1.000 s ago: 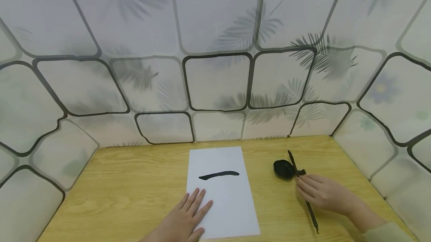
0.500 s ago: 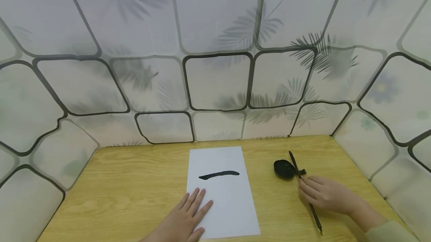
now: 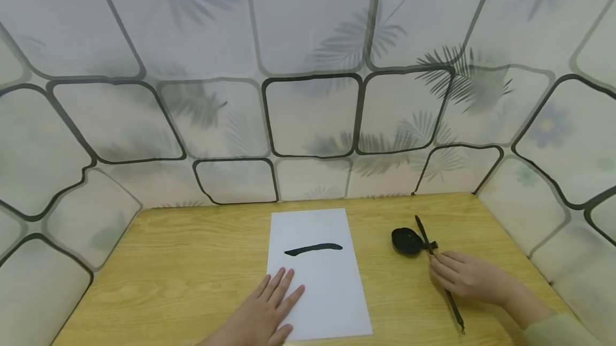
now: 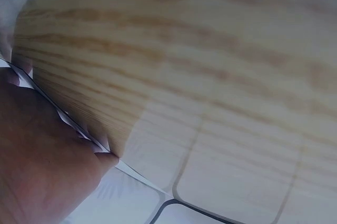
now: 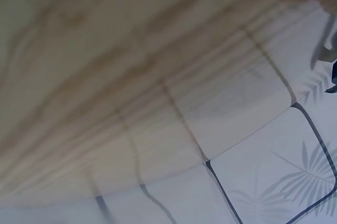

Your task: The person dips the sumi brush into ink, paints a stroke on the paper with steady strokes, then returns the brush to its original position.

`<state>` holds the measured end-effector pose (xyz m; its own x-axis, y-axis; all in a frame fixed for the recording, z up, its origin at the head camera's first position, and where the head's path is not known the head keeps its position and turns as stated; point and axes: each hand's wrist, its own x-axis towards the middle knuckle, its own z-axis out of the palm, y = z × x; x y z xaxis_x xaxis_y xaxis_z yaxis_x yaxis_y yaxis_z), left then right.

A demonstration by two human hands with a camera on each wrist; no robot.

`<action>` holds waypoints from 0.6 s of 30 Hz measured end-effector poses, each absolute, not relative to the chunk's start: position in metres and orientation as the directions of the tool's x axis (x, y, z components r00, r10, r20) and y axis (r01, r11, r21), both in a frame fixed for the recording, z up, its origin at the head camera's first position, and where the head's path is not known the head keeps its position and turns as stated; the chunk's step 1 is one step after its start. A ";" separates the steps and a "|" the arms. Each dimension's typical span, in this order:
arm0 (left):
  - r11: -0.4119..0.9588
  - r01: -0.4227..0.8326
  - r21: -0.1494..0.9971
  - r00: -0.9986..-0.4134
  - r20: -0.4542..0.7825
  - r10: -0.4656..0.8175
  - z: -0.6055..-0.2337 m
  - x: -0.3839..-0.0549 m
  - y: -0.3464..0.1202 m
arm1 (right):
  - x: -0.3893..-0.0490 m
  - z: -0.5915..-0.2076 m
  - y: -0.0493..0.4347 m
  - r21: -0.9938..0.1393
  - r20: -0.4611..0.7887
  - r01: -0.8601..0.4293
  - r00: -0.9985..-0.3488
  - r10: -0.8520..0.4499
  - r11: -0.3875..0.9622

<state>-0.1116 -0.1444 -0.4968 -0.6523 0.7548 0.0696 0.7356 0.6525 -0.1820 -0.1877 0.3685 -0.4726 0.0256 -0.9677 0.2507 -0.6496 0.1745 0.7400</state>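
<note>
A sheet of white paper (image 3: 327,292) lies on the table with one thick black horizontal stroke (image 3: 314,249) across its upper half. My left hand (image 3: 262,311) rests flat on the paper's lower left side, fingers spread; the left wrist view shows the same hand (image 4: 50,145) at the left edge. To the right, my right hand (image 3: 469,277) pinches the shaft of a dark writing brush (image 3: 453,306). The brush slants over the short handle of a small black ink dish (image 3: 406,241), its looped end pointing toward me. The right wrist view catches little of that hand.
The wood-grain table (image 3: 183,271) meets a patterned wall covering (image 3: 313,116) at the back and on both sides. The right side panel (image 3: 534,212) stands close beyond my right hand.
My right hand and the brush have shifted slightly to the right, the brush's looped end most of all. My left hand, the paper and the ink dish stay in place.
</note>
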 end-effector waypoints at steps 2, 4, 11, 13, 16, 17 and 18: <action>0.651 0.738 -0.179 -0.652 0.056 0.756 -0.494 -0.112 -0.144 | -0.188 -0.473 0.369 0.740 0.246 -0.650 0.026 -0.969 0.170; 0.650 0.737 -0.185 -0.652 0.058 0.756 -0.495 -0.112 -0.144 | -0.188 -0.473 0.369 0.736 0.244 -0.656 0.027 -0.969 0.167; 0.629 0.725 -0.281 -0.600 0.190 0.777 -0.518 -0.117 -0.149 | -0.187 -0.475 0.371 0.723 0.248 -0.672 0.039 -0.968 0.158; 0.622 0.723 -0.299 -0.586 0.210 0.782 -0.522 -0.119 -0.150 | -0.188 -0.476 0.372 0.720 0.248 -0.676 0.044 -0.968 0.154; 0.632 0.726 -0.271 -0.605 0.184 0.775 -0.519 -0.117 -0.149 | -0.188 -0.477 0.372 0.713 0.248 -0.685 0.044 -0.968 0.152; 0.637 0.729 -0.253 -0.617 0.163 0.770 -0.515 -0.116 -0.148 | -0.188 -0.478 0.372 0.710 0.248 -0.687 0.043 -0.968 0.151; 0.641 0.731 -0.235 -0.628 0.138 0.766 -0.511 -0.115 -0.148 | -0.187 -0.478 0.372 0.709 0.246 -0.688 0.042 -0.968 0.151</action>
